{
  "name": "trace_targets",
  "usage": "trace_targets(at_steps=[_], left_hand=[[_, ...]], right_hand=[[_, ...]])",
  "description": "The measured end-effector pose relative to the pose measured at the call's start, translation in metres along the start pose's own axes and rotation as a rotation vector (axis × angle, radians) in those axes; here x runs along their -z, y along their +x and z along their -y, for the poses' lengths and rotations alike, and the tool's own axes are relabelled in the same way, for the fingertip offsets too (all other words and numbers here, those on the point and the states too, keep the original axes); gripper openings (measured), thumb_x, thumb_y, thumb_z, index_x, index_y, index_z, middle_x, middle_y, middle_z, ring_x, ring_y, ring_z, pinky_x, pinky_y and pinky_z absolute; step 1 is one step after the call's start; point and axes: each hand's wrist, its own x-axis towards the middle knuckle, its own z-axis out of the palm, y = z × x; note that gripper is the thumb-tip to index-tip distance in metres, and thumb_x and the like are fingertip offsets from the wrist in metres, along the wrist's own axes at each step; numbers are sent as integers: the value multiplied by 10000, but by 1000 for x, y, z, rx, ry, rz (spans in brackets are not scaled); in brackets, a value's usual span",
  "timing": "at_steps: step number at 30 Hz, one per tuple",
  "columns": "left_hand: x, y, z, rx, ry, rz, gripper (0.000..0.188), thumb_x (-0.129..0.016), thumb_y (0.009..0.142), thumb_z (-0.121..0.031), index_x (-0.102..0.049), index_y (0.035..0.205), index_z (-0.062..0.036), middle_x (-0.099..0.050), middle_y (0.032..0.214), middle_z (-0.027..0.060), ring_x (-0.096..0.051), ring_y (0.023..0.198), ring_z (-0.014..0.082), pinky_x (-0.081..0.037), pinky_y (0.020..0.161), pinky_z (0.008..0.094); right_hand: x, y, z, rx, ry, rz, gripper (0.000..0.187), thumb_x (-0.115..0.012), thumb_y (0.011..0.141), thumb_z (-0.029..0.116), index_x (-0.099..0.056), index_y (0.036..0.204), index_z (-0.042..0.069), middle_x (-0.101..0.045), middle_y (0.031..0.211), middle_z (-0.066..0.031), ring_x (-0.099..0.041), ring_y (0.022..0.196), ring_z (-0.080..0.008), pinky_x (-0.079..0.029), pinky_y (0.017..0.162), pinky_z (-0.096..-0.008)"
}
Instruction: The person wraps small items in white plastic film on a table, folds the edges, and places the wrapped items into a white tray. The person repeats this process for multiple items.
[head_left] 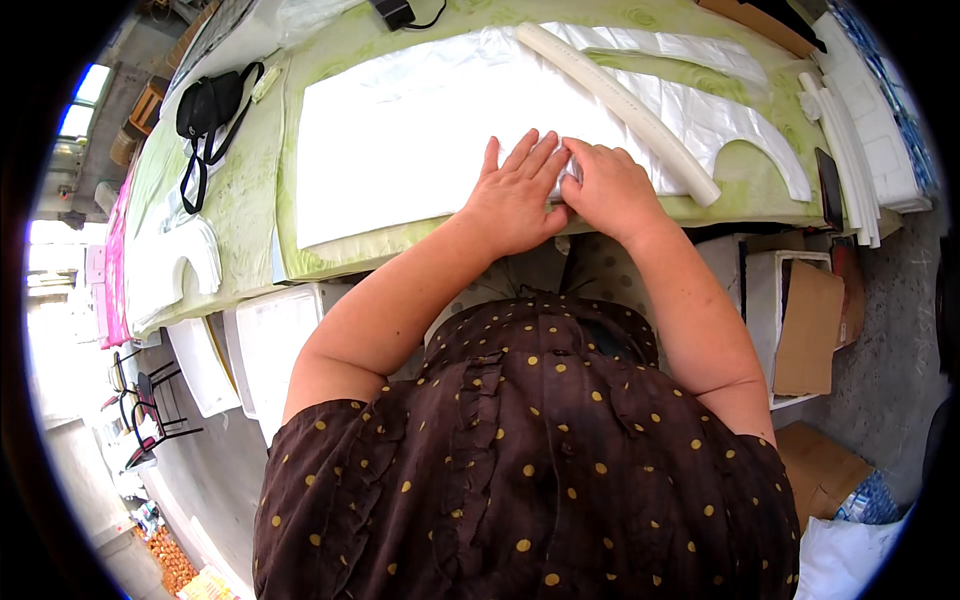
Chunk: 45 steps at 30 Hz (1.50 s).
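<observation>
A stack of thin white plastic sheets [400, 150] lies flat on a green patterned tablecloth. My left hand [512, 200] rests palm down on the sheets near their front edge, fingers stretched out and apart. Right beside it, my right hand [612, 192] is closed, thumb and forefinger brought together over the white plastic. What it pinches, if anything, is hidden. A long cream-coloured tube [625, 112] lies slantwise across the sheets, just beyond my right hand. To its right, the white plastic has a curved cutout like an armhole.
A black bag [208, 105] with a strap lies on the left of the table, behind a curved white cut piece [180, 265]. White rolls [840, 165] stand at the right end. Under the table are white bins [275, 330] and a cardboard piece [810, 325].
</observation>
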Motion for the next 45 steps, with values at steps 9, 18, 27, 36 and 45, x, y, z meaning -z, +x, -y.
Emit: trace_targets(at_steps=[9, 18, 27, 36, 45], left_hand=[[-2, -1, -1, 7, 54, 29, 761, -498, 905, -475, -322, 1540, -93, -260, 1628, 95, -214, 1511, 278, -140, 1186, 625], [2, -1, -3, 30, 44, 1, 742, -504, 900, -461, -334, 1538, -122, -262, 1626, 95, -203, 1511, 295, -126, 1182, 637], [-28, -90, -37, 434, -1257, -313, 524, -679, 901, -281, -495, 1355, -95, -523, 1331, 80, -490, 1232, 229, -375, 1056, 444], [-41, -91, -47, 856, -2173, -82, 234, -563, 1002, -209, -527, 1186, -71, -618, 1176, 66, -618, 1038, 196, -508, 874, 388], [-31, -110, -48, 773, -2170, -178, 265, -542, 1013, -197, -549, 1216, -27, -655, 1057, 59, -637, 951, 150, -521, 831, 328]], right_hand=[[-8, 4, -5, -10, -26, 36, 477, -561, 860, 278, -598, 1301, 103, -686, 1148, -135, -631, 1073, -345, -519, 925, -462], [0, 9, 3, -65, -53, 130, 487, -562, 858, 291, -591, 1313, 119, -669, 1199, -136, -612, 1126, -336, -502, 958, -459], [-4, -7, 3, -24, -97, 38, 463, -594, 827, 244, -629, 1272, 123, -656, 1145, -139, -577, 1107, -336, -462, 971, -441], [-27, -98, 23, 100, 585, -171, 451, -707, 810, 137, -593, 1233, 32, -617, 1065, -122, -581, 978, -259, -487, 894, -382], [-46, -101, 33, -148, 1092, -44, 288, -666, 896, 31, -560, 1163, 21, -574, 848, 17, -526, 759, -66, -459, 674, -235]])
